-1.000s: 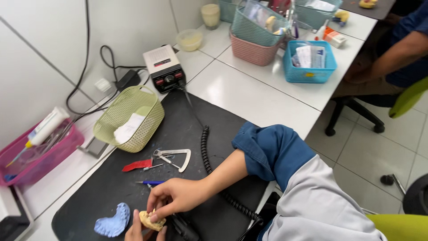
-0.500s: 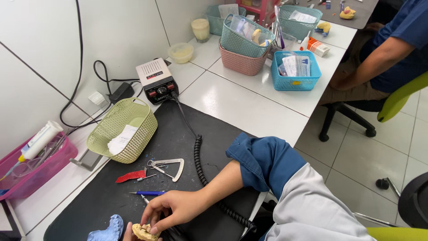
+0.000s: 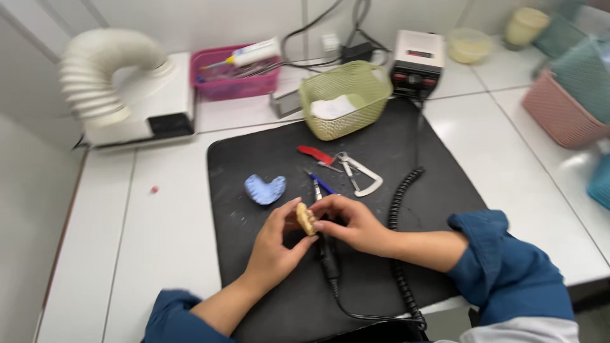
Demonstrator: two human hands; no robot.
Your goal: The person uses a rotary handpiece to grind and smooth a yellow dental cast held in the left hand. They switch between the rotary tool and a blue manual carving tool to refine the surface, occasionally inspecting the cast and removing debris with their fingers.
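Note:
My left hand (image 3: 274,249) and my right hand (image 3: 353,223) meet over a black mat (image 3: 438,190), both pinching a small tan dental cast (image 3: 307,218) between their fingertips. Under my right hand lies a dark handpiece (image 3: 328,257) with a coiled black cord (image 3: 398,209); whether the hand also grips it I cannot tell. A blue impression piece (image 3: 265,189) lies on the mat just beyond my left hand. A blue-handled tool (image 3: 321,184), a red-handled tool (image 3: 316,155) and a metal caliper (image 3: 359,174) lie further out.
A green mesh basket (image 3: 346,98) stands at the mat's far edge, with a grey control box (image 3: 417,56) beside it. A pink tray (image 3: 235,73) and a white ribbed suction hose on its unit (image 3: 121,82) are at the back left. Pink and teal baskets (image 3: 565,108) stand at right.
The view has swung left and squared up on the mat. Both hands now show in full, holding the cast up off the mat; the suction unit has come into view.

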